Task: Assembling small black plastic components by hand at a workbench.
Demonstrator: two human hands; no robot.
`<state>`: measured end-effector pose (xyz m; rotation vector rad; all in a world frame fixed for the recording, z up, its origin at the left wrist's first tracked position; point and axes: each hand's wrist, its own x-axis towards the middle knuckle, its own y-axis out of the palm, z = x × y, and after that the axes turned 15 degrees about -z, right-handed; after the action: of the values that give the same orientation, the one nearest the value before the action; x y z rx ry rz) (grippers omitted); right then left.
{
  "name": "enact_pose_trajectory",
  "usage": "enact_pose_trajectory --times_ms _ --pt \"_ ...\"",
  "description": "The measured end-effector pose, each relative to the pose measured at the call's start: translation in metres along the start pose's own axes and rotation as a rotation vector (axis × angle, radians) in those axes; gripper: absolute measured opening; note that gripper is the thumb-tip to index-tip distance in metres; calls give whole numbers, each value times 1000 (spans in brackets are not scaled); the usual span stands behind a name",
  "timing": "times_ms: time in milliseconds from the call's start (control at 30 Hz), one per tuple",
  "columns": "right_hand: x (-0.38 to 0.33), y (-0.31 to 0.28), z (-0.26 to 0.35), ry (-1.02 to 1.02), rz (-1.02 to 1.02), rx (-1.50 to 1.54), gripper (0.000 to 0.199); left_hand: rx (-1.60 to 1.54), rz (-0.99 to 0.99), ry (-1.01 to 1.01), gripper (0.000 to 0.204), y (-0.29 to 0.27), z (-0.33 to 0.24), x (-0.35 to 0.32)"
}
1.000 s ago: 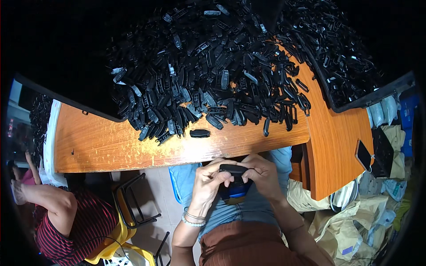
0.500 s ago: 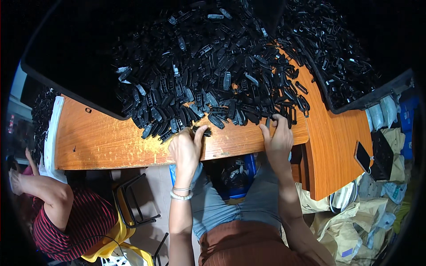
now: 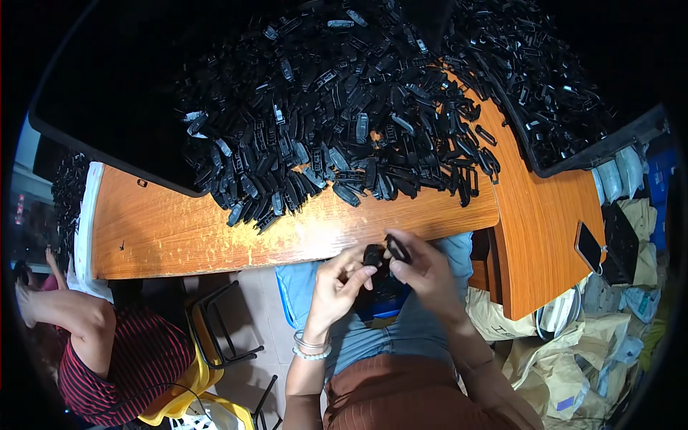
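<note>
My left hand (image 3: 338, 285) pinches a small black plastic piece (image 3: 372, 256) just below the wooden table's front edge (image 3: 215, 240). My right hand (image 3: 423, 269) holds a thin black plastic frame part (image 3: 398, 248) right against that piece. Both hands meet over my lap, above a blue container (image 3: 383, 304) that holds dark parts. A big heap of black plastic parts (image 3: 337, 122) covers the table beyond my hands.
A dark tray (image 3: 573, 122) full of more black parts sits on the right table wing. A phone (image 3: 589, 247) lies near that wing's edge. Bags (image 3: 566, 358) pile on the floor at right. Another person in a striped shirt (image 3: 107, 351) sits at lower left on a yellow chair.
Both hands came back from the heap on the table, each with a black part, and now meet over my lap.
</note>
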<state>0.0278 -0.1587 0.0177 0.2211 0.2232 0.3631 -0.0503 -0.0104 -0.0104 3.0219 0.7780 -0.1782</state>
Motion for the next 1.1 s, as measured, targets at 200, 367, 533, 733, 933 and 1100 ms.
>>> enact_pose_trajectory --times_ms 200,367,533,733,933,1100 --pt "-1 -5 2 -318 174 -446 33 41 -85 133 31 -2 -8 -8" --pt "-3 -6 14 -229 220 -492 31 68 -91 242 27 -3 -18 -7" --pt "0 -9 6 -612 254 -624 27 217 -39 229 24 -5 -29 -9" --pt "-7 0 0 -749 125 -779 23 93 -133 120 22 9 -33 -14" --pt "-11 -3 -11 -527 180 -690 38 173 -159 261 22 15 -8 -13" --pt "-17 -11 -29 -62 66 -158 28 -295 -136 -122 18 8 2 -23"
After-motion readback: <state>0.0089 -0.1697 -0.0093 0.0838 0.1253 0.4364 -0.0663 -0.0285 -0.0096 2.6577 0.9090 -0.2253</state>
